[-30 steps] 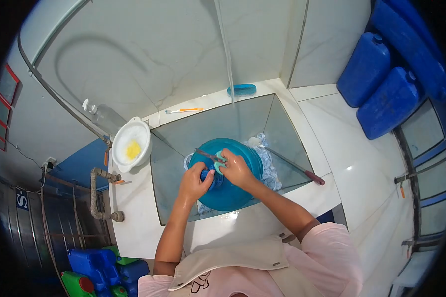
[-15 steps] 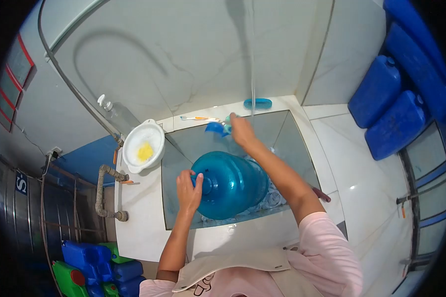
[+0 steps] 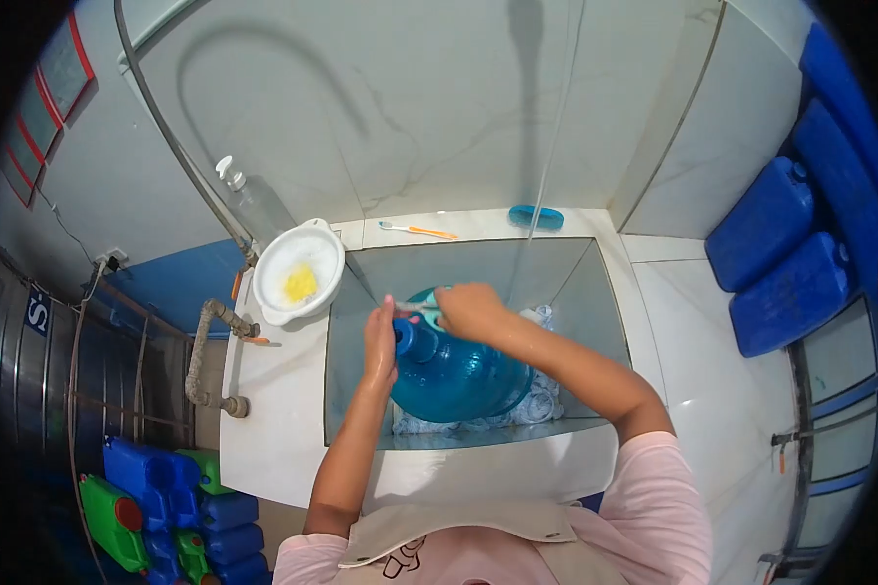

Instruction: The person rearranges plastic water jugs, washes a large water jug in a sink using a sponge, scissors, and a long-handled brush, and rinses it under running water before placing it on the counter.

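Blue and translucent, the round-shouldered bottle (image 3: 463, 378) shines with small highlights.

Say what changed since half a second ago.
Right hand, with scissors, came back from near the sink's far edge to the bottle's neck, which turned slightly toward that edge. The blue piece beside the scissors no longer shows. Left hand stays at the neck; bowl and toothbrush unmoved.

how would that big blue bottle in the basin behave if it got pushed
The big blue bottle would probably tend to roll, given its rounded body. Its glossy, smooth-looking surface may make it slippery. It seems fairly stiff, since its wall looks evenly curved, without visible dents.
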Tool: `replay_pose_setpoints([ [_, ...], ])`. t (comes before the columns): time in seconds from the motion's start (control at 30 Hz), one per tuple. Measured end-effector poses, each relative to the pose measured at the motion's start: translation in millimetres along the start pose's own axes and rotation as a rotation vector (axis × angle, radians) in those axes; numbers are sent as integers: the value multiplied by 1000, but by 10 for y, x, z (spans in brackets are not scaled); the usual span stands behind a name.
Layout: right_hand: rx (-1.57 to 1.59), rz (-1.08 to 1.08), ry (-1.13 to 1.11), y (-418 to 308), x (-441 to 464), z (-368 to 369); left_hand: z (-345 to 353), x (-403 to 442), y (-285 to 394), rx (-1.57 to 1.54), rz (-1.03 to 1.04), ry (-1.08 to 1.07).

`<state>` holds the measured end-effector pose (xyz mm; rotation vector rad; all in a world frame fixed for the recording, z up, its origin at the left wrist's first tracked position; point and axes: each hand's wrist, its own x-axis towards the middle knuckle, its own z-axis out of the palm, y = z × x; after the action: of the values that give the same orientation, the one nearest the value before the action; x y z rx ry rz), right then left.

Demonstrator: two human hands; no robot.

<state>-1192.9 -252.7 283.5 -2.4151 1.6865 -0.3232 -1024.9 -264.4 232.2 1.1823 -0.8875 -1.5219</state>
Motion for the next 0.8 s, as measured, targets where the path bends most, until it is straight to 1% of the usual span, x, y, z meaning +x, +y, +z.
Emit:
replay_pose_setpoints([
  [0.03,-3,-4,-2,-35,-79,33,48,-16,5,-5,1,3],
  [0.1,-69,-38,-17,-101,-215,82,126,-70,-6,-5,-124,-3],
  [0.13,-72,-41,-17,-119,-285,91,147,-91,-32,-8,-122,-2],
  [0.2,-316,-126,84,-130,-430,71,197,-149,-87,-75,-104,-24],
  [0.23,-323,-129,85,-121,-486,37,233,-196,-109,-46,-95,-7],
  [0.3,-370,-225,187,-108,-613,-20,299,-285,-99,-90,-122,-42],
  [0.33,-370,-226,181,-116,-675,-31,326,-361,-92,-124,-153,-77],
  [0.4,-107,-100,104,-140,-777,-59,374,-485,-108,-140,-168,-69],
  [0.43,-110,-103,105,-153,-830,-89,384,-516,-107,-155,-175,-61],
  [0.47,-83,-89,59,-181,-902,-111,355,-542,-155,-156,-175,-60],
  [0.5,-54,-73,12,-211,-965,-123,320,-584,-219,-90,-129,-87],
  [0.53,-55,-73,12,-227,-997,-138,302,-596,-269,-27,-80,-116],
  [0.57,-93,-71,12,-242,-1029,-151,294,-589,-312,53,-32,-96],
  [0.6,-126,-68,10,-267,-1067,-153,277,-588,-344,55,-35,-97],
  [0.67,-133,-78,13,-290,-1102,-205,275,-546,-375,98,-4,-169],
  [0.8,-122,-59,-7,-294,-1109,-337,352,-621,-306,110,-25,-177],
])
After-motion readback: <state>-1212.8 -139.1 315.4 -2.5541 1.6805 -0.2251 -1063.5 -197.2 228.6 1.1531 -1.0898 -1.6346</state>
